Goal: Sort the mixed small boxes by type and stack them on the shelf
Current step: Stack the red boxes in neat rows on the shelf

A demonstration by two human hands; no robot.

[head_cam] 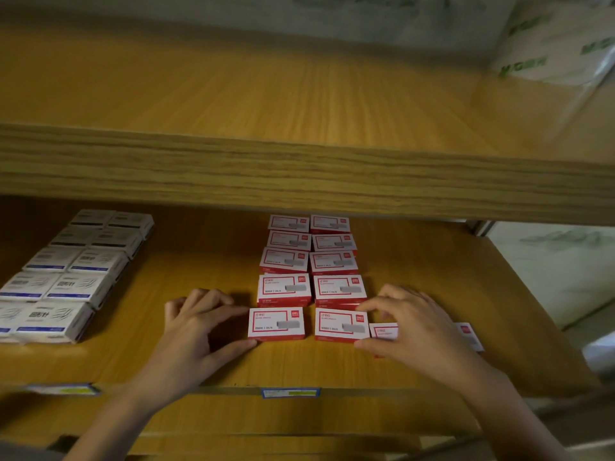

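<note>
Red-and-white small boxes point(284, 289) lie in two neat columns on the lower shelf board point(213, 261). My left hand point(196, 327) pinches the left end of the front left red box point(276, 323) between forefinger and thumb. My right hand point(409, 327) does the same at the right end of the front right red box point(341, 324). Under my right palm lie further red boxes, one showing at its left point(382, 331) and one at its right point(469, 334). Blue-and-white small boxes point(76, 284) form a separate block at the far left.
The upper shelf board point(299, 174) overhangs the back rows of boxes. White packs with green print point(559, 48) stand on it at the right, and another white pack point(549, 271) stands to the right of the lower shelf. Price labels point(289, 392) sit on the front edge.
</note>
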